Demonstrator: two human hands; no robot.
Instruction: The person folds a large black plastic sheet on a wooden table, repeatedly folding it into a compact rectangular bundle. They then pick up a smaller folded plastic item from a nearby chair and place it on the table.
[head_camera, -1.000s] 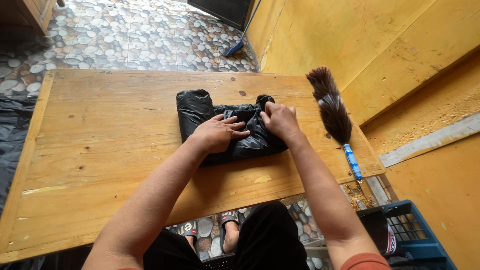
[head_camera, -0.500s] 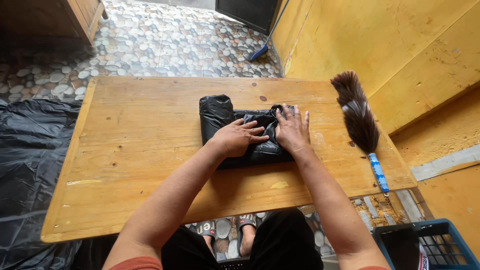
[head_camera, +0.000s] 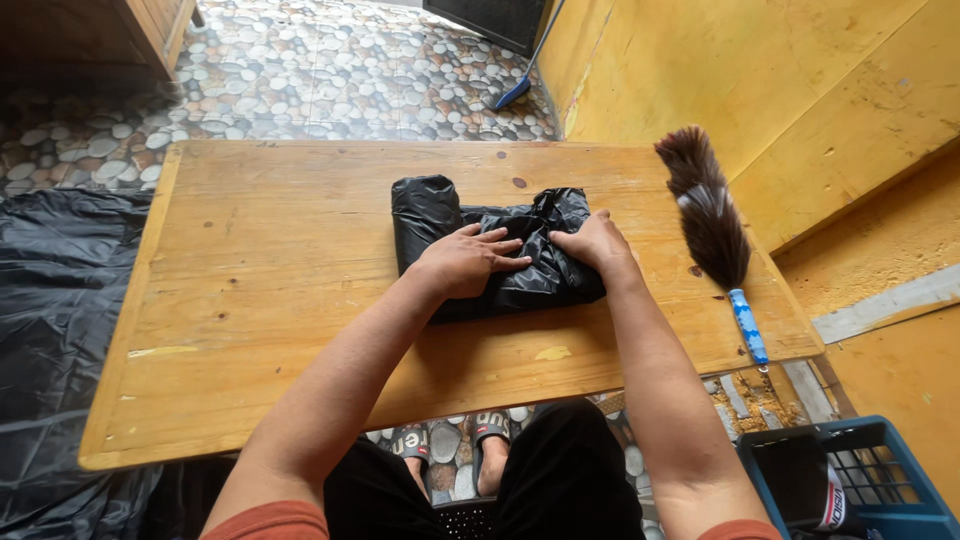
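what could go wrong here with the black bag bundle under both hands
The black plastic bundle is slick and only pressed flat by the left hand and right hand, so its folds may spring open if the pressure eases. The puffy rolled end at the left side lies outside both palms and could unroll first. The feather duster lies close to the right forearm near the table edge; an elbow swing might knock it off.

The person wears short rust-orange sleeves (head_camera: 265, 522), black trousers (head_camera: 560, 480) and dark slide sandals with white-lettered straps (head_camera: 490, 428), forearms bare.
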